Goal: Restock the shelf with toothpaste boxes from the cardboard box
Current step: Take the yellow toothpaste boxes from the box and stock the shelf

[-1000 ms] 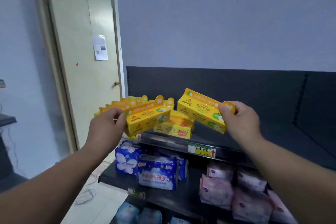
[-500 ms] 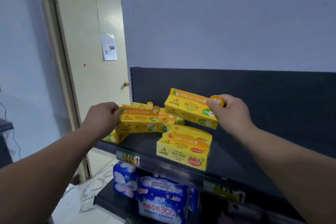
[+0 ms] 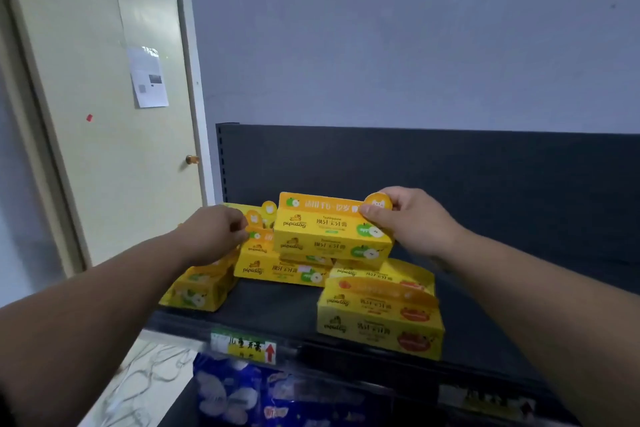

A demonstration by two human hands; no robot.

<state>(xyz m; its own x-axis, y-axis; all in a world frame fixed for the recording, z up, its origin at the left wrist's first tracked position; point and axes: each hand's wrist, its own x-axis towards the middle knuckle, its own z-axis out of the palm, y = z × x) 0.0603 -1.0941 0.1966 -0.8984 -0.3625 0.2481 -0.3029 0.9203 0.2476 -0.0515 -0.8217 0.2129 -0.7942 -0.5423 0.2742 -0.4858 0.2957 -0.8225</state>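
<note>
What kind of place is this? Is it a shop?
Probably a small shop: a dark shelf with a printed label on its edge, matching yellow toothpaste boxes stacked on it, and blue packets below.

On the shelf [image 3: 277, 305] we find the toothpaste boxes [image 3: 263, 218] bunched toward its left end, the rearmost close to the back panel [image 3: 485, 184]. The right hand [image 3: 412, 225] pinches the right end of the held box [image 3: 329, 229], which sits directly above the middle box [image 3: 277, 269]; we cannot tell whether they touch. The left hand [image 3: 213, 234] lies just left of the held box, above the tilted box [image 3: 197, 291] at the shelf's front left edge. Right of these and nearer us stands the stacked pair [image 3: 379, 319]. A price label [image 3: 242, 347] hangs on the front lip, with soft packs [image 3: 235, 392] on the level below. A door [image 3: 104, 166] stands left of the unit.
</note>
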